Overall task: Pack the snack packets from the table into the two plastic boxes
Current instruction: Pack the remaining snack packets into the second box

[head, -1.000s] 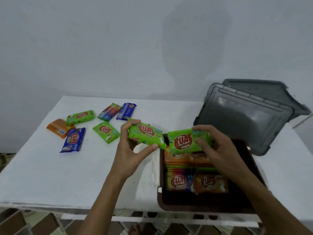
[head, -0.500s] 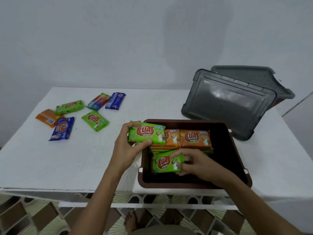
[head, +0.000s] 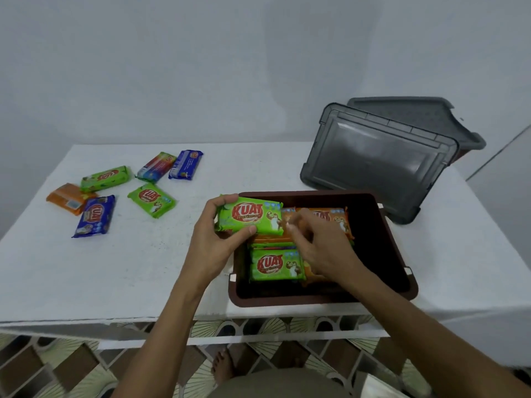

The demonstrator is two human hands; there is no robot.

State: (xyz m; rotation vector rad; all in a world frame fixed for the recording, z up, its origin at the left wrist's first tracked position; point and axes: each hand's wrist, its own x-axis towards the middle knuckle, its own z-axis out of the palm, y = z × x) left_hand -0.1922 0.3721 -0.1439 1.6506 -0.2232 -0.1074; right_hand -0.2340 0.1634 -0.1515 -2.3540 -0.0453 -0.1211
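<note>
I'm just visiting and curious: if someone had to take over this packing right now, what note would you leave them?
Left grip: holds a green packet over the brown box's left rim.
Right grip: inside the box above the packed packets; fingers blurred, hold unclear.
Done: several orange and green packets lie in the box.
Left: the held packet, plus six loose packets on the table's far left. The second box, behind a leaning grey lid, looks lidded.

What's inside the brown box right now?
In the brown box a green packet lies in front, orange packets behind it. The right hand covers the middle; lower layers are hidden.
</note>
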